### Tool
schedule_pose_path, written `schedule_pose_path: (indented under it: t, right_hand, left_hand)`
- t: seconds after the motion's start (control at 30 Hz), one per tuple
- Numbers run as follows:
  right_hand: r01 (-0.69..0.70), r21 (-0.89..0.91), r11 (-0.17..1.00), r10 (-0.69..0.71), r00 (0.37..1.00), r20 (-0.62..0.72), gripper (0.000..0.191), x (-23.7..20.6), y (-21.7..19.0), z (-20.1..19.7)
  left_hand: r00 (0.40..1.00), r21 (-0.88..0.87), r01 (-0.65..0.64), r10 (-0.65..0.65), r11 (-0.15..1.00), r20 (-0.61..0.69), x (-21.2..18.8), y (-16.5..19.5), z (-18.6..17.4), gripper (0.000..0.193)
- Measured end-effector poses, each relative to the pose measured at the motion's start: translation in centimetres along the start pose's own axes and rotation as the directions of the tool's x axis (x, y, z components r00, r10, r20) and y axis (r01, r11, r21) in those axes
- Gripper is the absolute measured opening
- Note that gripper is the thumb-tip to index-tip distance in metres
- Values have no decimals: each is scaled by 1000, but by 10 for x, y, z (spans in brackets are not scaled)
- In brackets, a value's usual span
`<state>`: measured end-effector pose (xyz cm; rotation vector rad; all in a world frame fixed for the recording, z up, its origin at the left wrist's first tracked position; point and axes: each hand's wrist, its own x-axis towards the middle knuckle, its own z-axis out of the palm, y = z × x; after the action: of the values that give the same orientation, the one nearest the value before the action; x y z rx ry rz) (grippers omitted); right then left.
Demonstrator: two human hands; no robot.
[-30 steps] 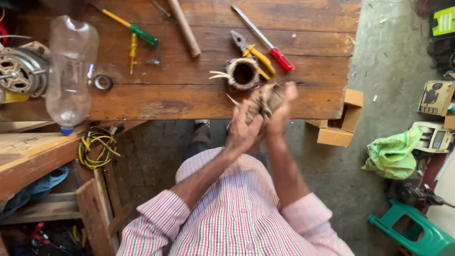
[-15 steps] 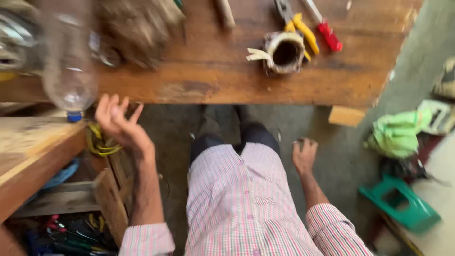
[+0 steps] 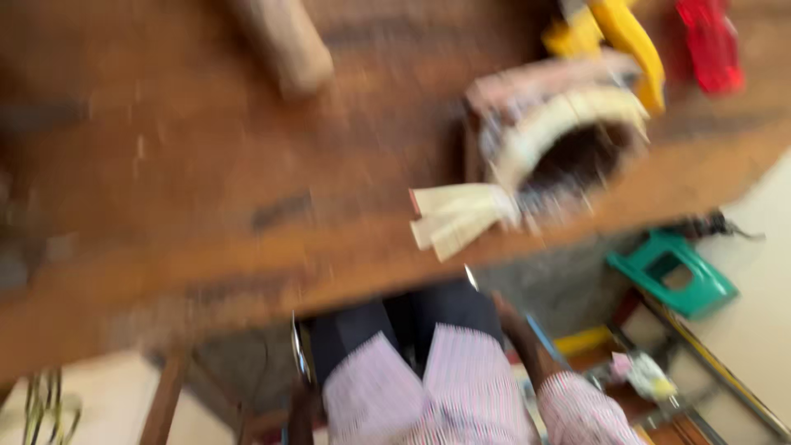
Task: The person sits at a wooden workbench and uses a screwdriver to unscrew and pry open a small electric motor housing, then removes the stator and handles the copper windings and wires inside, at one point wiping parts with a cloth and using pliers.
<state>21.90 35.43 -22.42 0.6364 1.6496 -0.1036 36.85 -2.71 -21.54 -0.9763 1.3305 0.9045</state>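
The view is heavily motion-blurred. A round wound coil ring with pale paper strips (image 3: pixel 560 144) lies on the wooden table (image 3: pixel 247 214) near its front edge. Behind it are yellow-handled pliers (image 3: pixel 630 45) and a red tool handle (image 3: pixel 709 49). My right hand (image 3: pixel 504 311) is a dark blur just below the table edge, at the end of my striped sleeve (image 3: pixel 577 404); I cannot make out its fingers. My left hand is out of sight. My lap in dark trousers (image 3: pixel 395 325) and a striped shirt fills the bottom.
A thick wooden handle (image 3: pixel 284 41) lies at the back of the table. A green plastic stool (image 3: pixel 671 272) stands on the floor to the right, with clutter beside it. A table leg (image 3: pixel 165 395) and yellow cable (image 3: pixel 41 404) are at lower left.
The view has swung close to the table. My left hand, raised at the left before, has left the view. My right hand stays low beside my lap.
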Motion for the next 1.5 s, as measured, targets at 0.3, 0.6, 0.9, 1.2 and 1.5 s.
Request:
schedule_pose_path:
  t: [0.3, 0.6, 0.9, 1.2, 1.5]
  right_hand:
    - [-81, 150, 985, 64, 991, 116, 46, 82, -5, 12]
    - [-70, 206, 976, 58, 996, 60, 45, 30, -19, -45]
    - [452, 34, 891, -362, 754, -547, 44, 51, -43, -93]
    - [547, 320, 773, -262, 736, -624, 37, 120, 6, -59]
    - [402, 592, 698, -103, 875, -473, 28, 151, 17, -52]
  left_hand:
    - [990, -176, 2, -26, 984, -138, 108, 66, -26, 29]
    - [953, -160, -151, 100, 975, -286, 77, 59, -20, 30]
    - [882, -86, -248, 188, 965, -432, 83, 67, -44, 31]
    - [779, 25, -319, 277, 948, -563, 139, 80, -74, 32]
    - [651, 119, -427, 396, 897, -648, 176, 113, -110, 33]
